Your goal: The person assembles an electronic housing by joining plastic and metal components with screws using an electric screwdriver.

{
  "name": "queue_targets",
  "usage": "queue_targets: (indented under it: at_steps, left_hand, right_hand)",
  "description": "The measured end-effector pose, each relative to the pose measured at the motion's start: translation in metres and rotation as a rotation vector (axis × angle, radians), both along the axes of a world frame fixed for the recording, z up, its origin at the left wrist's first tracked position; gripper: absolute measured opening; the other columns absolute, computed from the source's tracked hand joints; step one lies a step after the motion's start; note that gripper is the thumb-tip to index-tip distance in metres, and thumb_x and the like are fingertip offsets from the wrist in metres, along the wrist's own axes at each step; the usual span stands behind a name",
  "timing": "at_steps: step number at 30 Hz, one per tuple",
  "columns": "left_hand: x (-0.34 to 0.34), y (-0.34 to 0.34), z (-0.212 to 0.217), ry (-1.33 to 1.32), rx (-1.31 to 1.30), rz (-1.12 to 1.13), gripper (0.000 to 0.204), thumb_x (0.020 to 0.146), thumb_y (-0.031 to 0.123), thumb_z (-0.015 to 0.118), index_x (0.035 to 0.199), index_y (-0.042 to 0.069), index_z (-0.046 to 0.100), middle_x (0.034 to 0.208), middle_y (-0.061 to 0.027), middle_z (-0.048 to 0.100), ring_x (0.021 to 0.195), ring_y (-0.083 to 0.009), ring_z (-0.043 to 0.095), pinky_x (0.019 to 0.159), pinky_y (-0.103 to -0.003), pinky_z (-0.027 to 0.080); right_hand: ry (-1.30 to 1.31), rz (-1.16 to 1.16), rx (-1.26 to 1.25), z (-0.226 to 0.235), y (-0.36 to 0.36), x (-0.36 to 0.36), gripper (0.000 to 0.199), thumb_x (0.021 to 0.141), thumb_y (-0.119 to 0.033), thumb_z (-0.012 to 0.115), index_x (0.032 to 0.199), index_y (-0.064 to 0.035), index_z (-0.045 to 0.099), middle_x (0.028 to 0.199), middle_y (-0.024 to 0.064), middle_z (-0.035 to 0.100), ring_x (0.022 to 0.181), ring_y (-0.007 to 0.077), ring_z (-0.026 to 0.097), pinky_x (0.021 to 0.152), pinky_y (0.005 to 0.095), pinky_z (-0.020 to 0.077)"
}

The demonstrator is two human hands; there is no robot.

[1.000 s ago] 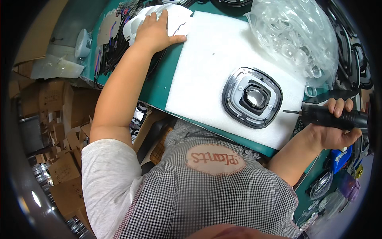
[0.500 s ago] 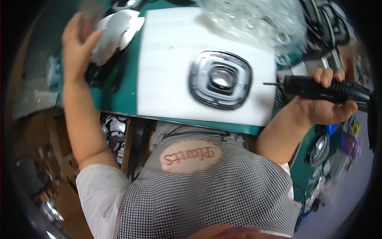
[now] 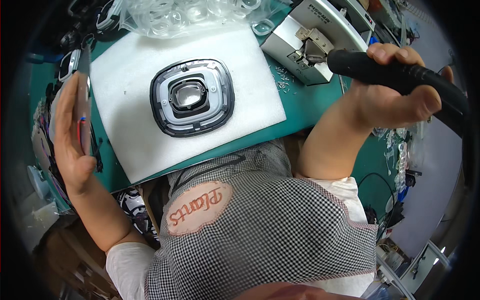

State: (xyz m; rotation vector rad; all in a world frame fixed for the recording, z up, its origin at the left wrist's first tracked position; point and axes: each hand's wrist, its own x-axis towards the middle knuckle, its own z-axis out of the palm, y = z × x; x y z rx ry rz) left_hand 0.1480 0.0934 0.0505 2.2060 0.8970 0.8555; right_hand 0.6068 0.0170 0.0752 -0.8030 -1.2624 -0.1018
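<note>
My right hand (image 3: 395, 97) is wrapped round a black electric screwdriver (image 3: 355, 67). Its front end reaches the metal mouth of a white screw feeder (image 3: 300, 40), where the bit is hard to make out. At the left, my left hand (image 3: 69, 135) holds a thin plate-like part (image 3: 84, 107), seen nearly edge-on, with red and blue wires showing on it. Between the hands, a rounded-square black and silver housing (image 3: 215, 90) with a clear lens (image 3: 188, 95) at its centre lies flat on a white foam sheet (image 3: 250, 100). Neither hand touches the housing.
A clear bag of round transparent lenses (image 3: 190, 17) lies along the foam's far edge. Small loose screws (image 3: 282, 80) are scattered on the green table (image 3: 315, 107) beside the feeder. Black cables and parts crowd the left side.
My view has swung to the right, so the foam and housing appear further left. The screwdriver has moved from beside the foam to the screw feeder. My left hand now holds the wired plate.
</note>
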Motion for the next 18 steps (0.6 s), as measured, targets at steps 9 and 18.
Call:
queue_targets:
  at_steps: [9,18]
  left_hand:
    - [0.012,-0.006,-0.015,0.028,-0.004,-0.005,0.116,0.074,0.078,0.066,0.147,-0.007,0.039,0.153,-0.0233,0.038,0.145,-0.0345,0.034,0.119,-0.046,0.023]
    - [0.022,-0.016,-0.013,0.082,-0.053,0.035,0.113,0.071,0.074,0.071,0.146,-0.005,0.043,0.152,-0.0217,0.04,0.144,-0.0322,0.036,0.117,-0.044,0.028]
  right_hand:
    - [0.072,0.031,0.028,-0.016,0.008,0.01,0.057,0.094,-0.053,0.06,0.135,-0.0177,0.041,0.078,0.0197,0.066,0.051,0.0277,0.063,0.048,0.0385,0.0568]
    - [0.137,0.099,-0.259,-0.013,0.016,-0.021,0.068,0.088,-0.058,0.058,0.137,-0.0138,0.04,0.078,0.0175,0.062,0.06,0.0267,0.058,0.058,0.0419,0.0474]
